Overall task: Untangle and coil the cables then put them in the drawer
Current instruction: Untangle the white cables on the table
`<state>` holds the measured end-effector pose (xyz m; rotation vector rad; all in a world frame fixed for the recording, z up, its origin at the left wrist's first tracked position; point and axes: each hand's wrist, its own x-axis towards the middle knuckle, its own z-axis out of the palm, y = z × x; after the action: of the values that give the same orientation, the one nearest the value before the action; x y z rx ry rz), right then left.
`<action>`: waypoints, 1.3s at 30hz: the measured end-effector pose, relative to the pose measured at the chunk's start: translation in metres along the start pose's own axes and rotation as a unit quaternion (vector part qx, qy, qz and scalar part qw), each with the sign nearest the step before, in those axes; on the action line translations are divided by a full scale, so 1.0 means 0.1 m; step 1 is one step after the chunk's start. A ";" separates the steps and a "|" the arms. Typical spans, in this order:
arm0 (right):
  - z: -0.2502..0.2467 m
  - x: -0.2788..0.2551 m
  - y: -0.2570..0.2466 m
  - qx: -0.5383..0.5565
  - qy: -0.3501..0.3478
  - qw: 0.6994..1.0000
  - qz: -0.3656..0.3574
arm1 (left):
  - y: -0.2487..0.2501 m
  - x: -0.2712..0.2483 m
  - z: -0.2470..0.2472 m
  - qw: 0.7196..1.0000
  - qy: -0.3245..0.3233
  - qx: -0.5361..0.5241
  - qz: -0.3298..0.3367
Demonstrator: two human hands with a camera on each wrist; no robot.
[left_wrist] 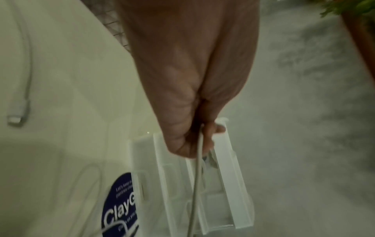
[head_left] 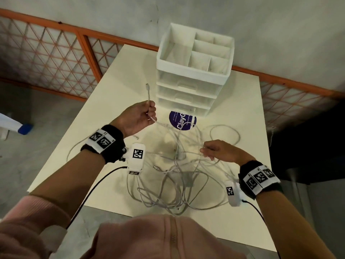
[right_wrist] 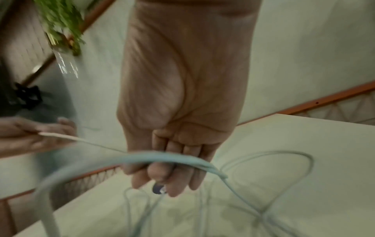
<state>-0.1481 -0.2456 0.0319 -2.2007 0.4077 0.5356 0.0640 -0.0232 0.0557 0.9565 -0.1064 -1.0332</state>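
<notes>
While above the tangled cables (head_left: 177, 174), both hands (head_left: 138, 116), table (head_left: 115, 86) edges well apart.

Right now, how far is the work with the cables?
Nothing is finished: the cables lie tangled on the table. In hand: the left hand grips one cable end, and the right hand holds strands of the tangle. Left: untangling, coiling, and opening the closed drawers.

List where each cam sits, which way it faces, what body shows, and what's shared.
Head: above, looking down at table, tangled cables, drawer unit; both forearms, left hand, right hand.
Left wrist: along the palm toward the drawer unit, blue sticker; the fingers pinch a cable end.
Right wrist: along the palm over the table; cables cross the curled fingers.
Shared: all three show the left hand's cable.
</notes>
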 end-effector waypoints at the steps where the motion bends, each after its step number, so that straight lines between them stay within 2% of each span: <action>1: -0.01 0.01 0.09 -0.029 -0.005 0.999 0.022 | 0.04 -0.01 -0.04 1.000 0.013 -0.005 0.020; 5: -0.11 -0.03 0.48 -0.093 -0.014 0.990 0.102 | 0.21 -0.11 -0.24 0.991 0.099 0.025 0.092; 7: -0.19 -0.08 0.53 -0.067 0.038 0.992 0.097 | 0.20 -0.19 -0.27 0.980 0.137 0.087 0.116; 9: -0.24 -0.08 0.35 -0.041 0.086 0.994 0.056 | 0.07 -0.24 -0.19 0.952 0.149 0.232 0.137; 11: -0.27 -0.03 0.03 -0.035 0.103 0.994 0.004 | -0.10 -0.28 0.02 0.909 0.099 0.380 0.141; 12: -0.27 0.00 -0.17 -0.046 0.108 0.993 -0.023 | -0.18 -0.29 0.15 0.897 0.062 0.416 0.136; 15: -0.30 0.07 -0.65 -0.056 0.147 0.985 -0.072 | -0.35 -0.26 0.52 0.885 -0.013 0.451 0.118; 16: -0.33 -0.07 -0.76 -0.062 0.170 0.979 -0.093 | -0.40 -0.29 0.69 0.875 -0.040 0.466 0.127; 20: -0.37 -0.09 -0.88 -0.007 0.181 0.977 -0.112 | -0.44 -0.16 0.58 0.855 -0.038 0.493 0.158; 22: -0.38 -0.11 -0.73 -0.015 0.180 0.981 -0.076 | -0.37 -0.13 0.42 0.856 -0.003 0.489 0.170; 24: -0.43 -0.14 -0.48 -0.053 0.161 0.985 -0.018 | -0.20 -0.13 0.26 0.845 0.082 0.475 0.230; 26: -0.50 -0.17 -0.19 -0.075 0.134 0.987 0.041 | -0.02 -0.14 0.08 0.802 0.179 0.492 0.288; 28: -0.53 -0.17 0.09 -0.118 0.099 0.984 0.093 | 0.14 -0.16 -0.07 0.763 0.237 0.515 0.311; 29: -0.53 -0.18 0.20 -0.143 0.083 0.979 0.119 | 0.17 -0.17 -0.16 0.749 0.265 0.522 0.310; 31: -0.53 -0.18 0.37 -0.147 0.086 0.975 0.145 | 0.21 -0.17 -0.32 0.743 0.311 0.512 0.300; 33: -0.55 -0.18 0.47 -0.104 0.134 0.978 0.123 | 0.17 -0.15 -0.46 0.737 0.340 0.509 0.286; 35: -0.61 -0.18 0.47 -0.057 0.220 0.971 0.076 | 0.11 -0.15 -0.55 0.727 0.350 0.525 0.272; 39: -0.81 -0.18 0.37 -0.013 0.387 0.922 0.013 | 0.01 -0.18 -0.65 0.731 0.340 0.533 0.258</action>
<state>-0.1607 -0.3297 0.0635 -2.3652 0.8386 -0.3564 0.0874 0.0311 0.0232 2.1544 -0.3531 0.0612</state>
